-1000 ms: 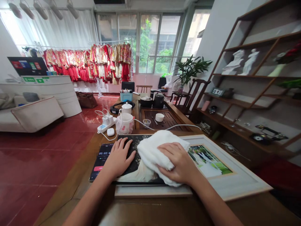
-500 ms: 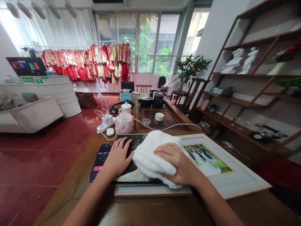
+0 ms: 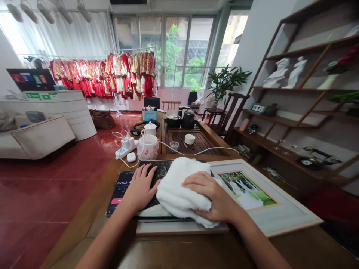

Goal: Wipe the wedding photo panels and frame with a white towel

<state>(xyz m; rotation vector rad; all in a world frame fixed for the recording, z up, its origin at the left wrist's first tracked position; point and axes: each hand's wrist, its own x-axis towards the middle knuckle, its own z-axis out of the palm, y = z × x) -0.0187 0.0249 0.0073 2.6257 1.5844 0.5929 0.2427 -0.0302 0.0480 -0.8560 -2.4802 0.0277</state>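
Well, a white towel lies bunched under the right hand, its fingers together, pressing on top, on a dark picture panel; the left hand rests flat there, fingers apart.

Forward passage narrowed — items stand close ahead
Ahead of the left hand, reach is bounded by a white jug, a power strip and an earbud case — only a narrow gap is left between the case and a phone. Ahead of the right hand, a white cable is strung across the table, with a tea tray behind it. Between the hands, passage is blocked by a white towel; rightward, a framed photo is met.
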